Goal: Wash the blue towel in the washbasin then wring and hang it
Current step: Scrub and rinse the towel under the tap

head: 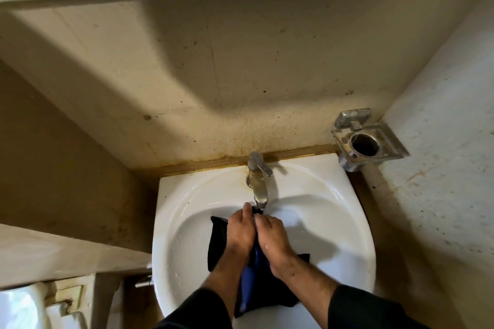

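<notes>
Both the left hand (238,230) and right hand (272,235) grip the towel (251,275), bunched between them under the tap (258,181) in the basin (187,208). Risk: the trailing end could drip beyond the rim.

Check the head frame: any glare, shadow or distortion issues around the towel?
Head view: wide-angle bending at the edges; glare streaks on the washbasin rim; both hands cast shadows into the bowl; the blue towel reads almost black, folds barely visible.
</notes>
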